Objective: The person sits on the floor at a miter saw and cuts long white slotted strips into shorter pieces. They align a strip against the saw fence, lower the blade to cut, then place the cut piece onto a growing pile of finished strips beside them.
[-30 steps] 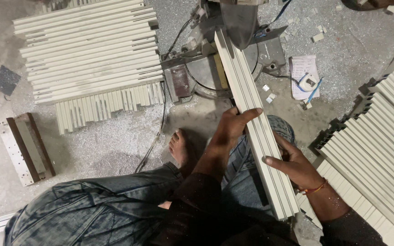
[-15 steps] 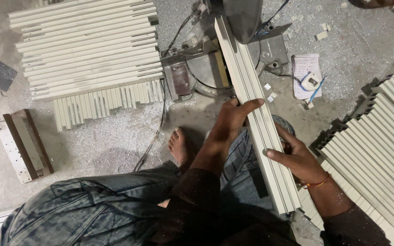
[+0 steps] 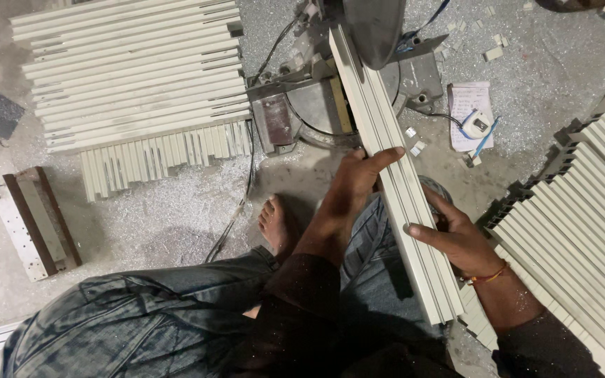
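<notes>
A long cream profile strip [image 3: 386, 161] lies slanted across my lap, its far end under the grey blade guard of a chop saw [image 3: 369, 28]. My left hand [image 3: 355, 185] grips the strip's left edge, thumb stretched over its top. Lower down, my right hand [image 3: 453, 234] holds the strip from the right side, fingers curled over the edge. A red thread band circles that wrist. The saw's round metal base [image 3: 316, 108] sits on the floor just beyond my bare foot [image 3: 276, 225].
A stack of long cream strips [image 3: 134, 70] lies at upper left, short cut pieces [image 3: 162, 157] in front of it. More strips [image 3: 582, 224] are piled at right. A tape measure and pen on paper [image 3: 474, 122], a metal bracket [image 3: 33, 224], and cables lie on the shaving-strewn floor.
The strip has slid slightly toward the saw, and my left hand has shifted up along it. My right hand keeps its hold.
</notes>
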Motion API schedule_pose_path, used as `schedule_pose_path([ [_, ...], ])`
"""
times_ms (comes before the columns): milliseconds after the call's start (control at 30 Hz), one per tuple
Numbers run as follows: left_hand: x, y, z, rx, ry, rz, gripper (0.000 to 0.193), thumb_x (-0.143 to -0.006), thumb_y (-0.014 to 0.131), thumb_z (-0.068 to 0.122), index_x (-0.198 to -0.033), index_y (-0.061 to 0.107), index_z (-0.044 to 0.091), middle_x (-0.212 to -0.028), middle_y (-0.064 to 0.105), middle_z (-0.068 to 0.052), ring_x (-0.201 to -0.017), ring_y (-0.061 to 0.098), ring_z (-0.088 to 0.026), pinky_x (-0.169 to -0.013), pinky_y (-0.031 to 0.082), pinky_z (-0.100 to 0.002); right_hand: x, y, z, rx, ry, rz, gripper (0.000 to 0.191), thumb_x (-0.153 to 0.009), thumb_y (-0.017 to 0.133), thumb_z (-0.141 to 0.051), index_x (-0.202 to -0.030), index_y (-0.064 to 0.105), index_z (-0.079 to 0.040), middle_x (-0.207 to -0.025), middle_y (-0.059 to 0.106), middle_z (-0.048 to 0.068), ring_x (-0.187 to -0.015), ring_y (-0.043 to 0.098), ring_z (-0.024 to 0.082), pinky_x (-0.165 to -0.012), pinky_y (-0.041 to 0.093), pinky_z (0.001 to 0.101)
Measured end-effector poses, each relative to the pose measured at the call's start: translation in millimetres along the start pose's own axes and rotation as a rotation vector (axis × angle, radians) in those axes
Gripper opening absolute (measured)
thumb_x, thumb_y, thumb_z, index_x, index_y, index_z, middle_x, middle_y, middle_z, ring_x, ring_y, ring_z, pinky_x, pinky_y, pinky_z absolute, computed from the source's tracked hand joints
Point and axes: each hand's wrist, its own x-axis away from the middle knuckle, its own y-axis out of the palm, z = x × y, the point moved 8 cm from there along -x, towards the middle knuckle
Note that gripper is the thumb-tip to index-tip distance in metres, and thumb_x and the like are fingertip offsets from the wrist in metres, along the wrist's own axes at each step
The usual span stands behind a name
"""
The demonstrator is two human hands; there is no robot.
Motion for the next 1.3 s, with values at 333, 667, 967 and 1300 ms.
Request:
schedule_pose_path([
  [333,-19,-12,-49,0.017,-0.102,0.054,0.050,-0.080,0.082,0.023,-0.115,0.067,-0.010,-0.100,0.076,-0.020,-0.086,0.075,-0.029,-0.078,0.062,-0.038,8,-1,27,-0.091,0.031,0.007,0.089,-0.081,0.075,-0.021,-0.160,0.035,-0.010,-0.133,0.068,0.013,-0.105,0.068,0.019,-0.083,0.059,0.0379],
  [667,4,-7,-48,-0.122,-0.113,0.087,0.050,-0.081,0.082,0.026,-0.117,0.069,-0.006,-0.104,0.076,-0.018,-0.092,0.075,-0.026,-0.085,0.060,-0.037,24,-4,50,-0.028,0.092,0.063,0.091,-0.080,0.076,-0.025,-0.159,0.034,-0.009,-0.149,0.054,0.017,-0.126,0.061,0.025,-0.095,0.057,0.0439],
  [967,-3,-4,-34,-0.076,-0.058,0.067,0.053,-0.080,0.083,0.028,-0.116,0.069,-0.009,-0.104,0.076,-0.019,-0.094,0.075,-0.028,-0.086,0.060,-0.036,17,-3,35,-0.100,0.065,0.027,0.093,-0.079,0.076,-0.025,-0.161,0.035,-0.009,-0.141,0.063,0.019,-0.119,0.064,0.029,-0.091,0.057,0.0443],
  [1300,-16,-3,-23,-0.002,0.013,0.039,0.050,-0.081,0.082,0.026,-0.115,0.070,-0.008,-0.102,0.075,-0.017,-0.090,0.073,-0.025,-0.082,0.059,-0.035,4,-5,14,-0.048,0.007,0.006,0.091,-0.081,0.076,-0.026,-0.160,0.036,-0.007,-0.134,0.067,0.019,-0.113,0.066,0.023,-0.089,0.057,0.0391],
])
